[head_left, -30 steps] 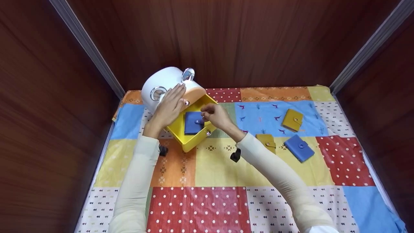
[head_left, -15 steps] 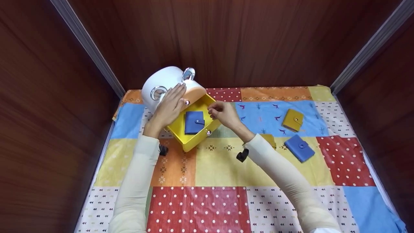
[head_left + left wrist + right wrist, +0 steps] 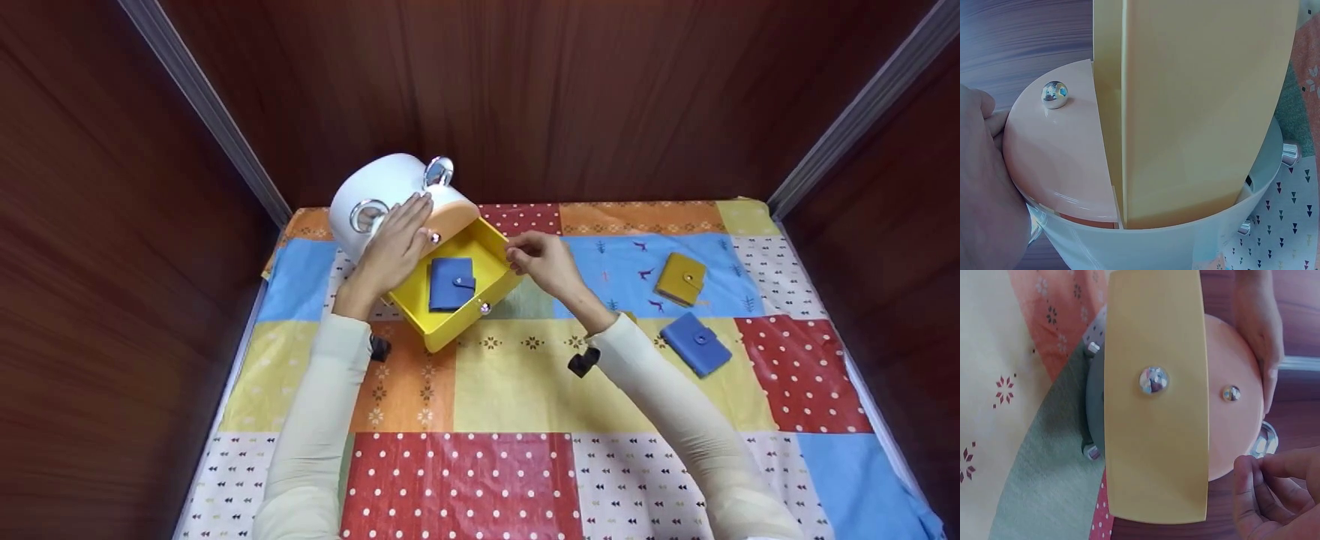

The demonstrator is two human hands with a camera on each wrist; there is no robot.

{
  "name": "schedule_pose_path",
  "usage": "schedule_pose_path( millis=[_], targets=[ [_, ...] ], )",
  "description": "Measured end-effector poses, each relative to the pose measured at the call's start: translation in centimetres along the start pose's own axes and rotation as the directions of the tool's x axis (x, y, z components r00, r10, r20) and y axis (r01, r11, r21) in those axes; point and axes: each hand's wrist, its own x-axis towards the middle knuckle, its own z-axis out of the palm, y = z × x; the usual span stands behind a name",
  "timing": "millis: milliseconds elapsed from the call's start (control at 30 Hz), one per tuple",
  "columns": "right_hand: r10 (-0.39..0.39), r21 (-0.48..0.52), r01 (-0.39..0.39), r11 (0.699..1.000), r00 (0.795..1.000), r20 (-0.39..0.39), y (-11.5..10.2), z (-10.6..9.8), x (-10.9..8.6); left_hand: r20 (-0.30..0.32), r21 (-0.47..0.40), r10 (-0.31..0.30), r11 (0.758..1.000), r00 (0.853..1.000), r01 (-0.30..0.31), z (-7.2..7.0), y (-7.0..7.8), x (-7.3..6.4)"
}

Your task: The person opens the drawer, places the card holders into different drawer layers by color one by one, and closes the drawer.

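My left hand (image 3: 394, 244) rests with straight fingers along the top of a round white drawer box (image 3: 382, 184) with shiny ring-shaped ears and an orange upper front (image 3: 1055, 152). A yellow drawer (image 3: 465, 324) is pulled out from its lower part. Inside lies a blue snap-button card wallet (image 3: 448, 279), flat on the drawer's floor. Just past the drawer's right corner hovers my right hand (image 3: 546, 262), fingers loosely curled, thumb near the index finger, with nothing between them. The right wrist view shows the drawer's silver knob (image 3: 1153, 379) close up.
On the right of the patchwork cloth lie a mustard card wallet (image 3: 680, 279) and a blue one (image 3: 696, 343). Another mustard wallet (image 3: 627, 316) is mostly hidden by my right forearm. Brown wooden panels (image 3: 517, 97) enclose the table at the back and sides.
My right hand has moved right, from over the blue wallet in the drawer to beyond the drawer's corner. The left hand, box and wallets have stayed put.
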Motion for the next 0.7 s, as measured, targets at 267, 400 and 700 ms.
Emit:
schedule_pose_path(
  millis=[267,400,700],
  targets=[
    [0.002,0.019,-0.002,1.000,1.000,-0.022,0.9,-2.2,-0.8,0.012,-0.005,-0.016,1.000,1.000,0.017,0.1,-0.1,-0.1],
    [0.022,0.018,-0.021,1.000,0.999,-0.045,1.6,-3.4,-1.2,0.012,-0.011,-0.012,1.000,1.000,0.012,0.1,-0.2,0.0],
    [0.042,0.020,-0.040,0.999,0.993,-0.106,3.1,-5.9,-1.9,0.004,-0.007,-0.014,1.000,1.000,0.014,0.1,-0.1,-0.1]
  ],
)
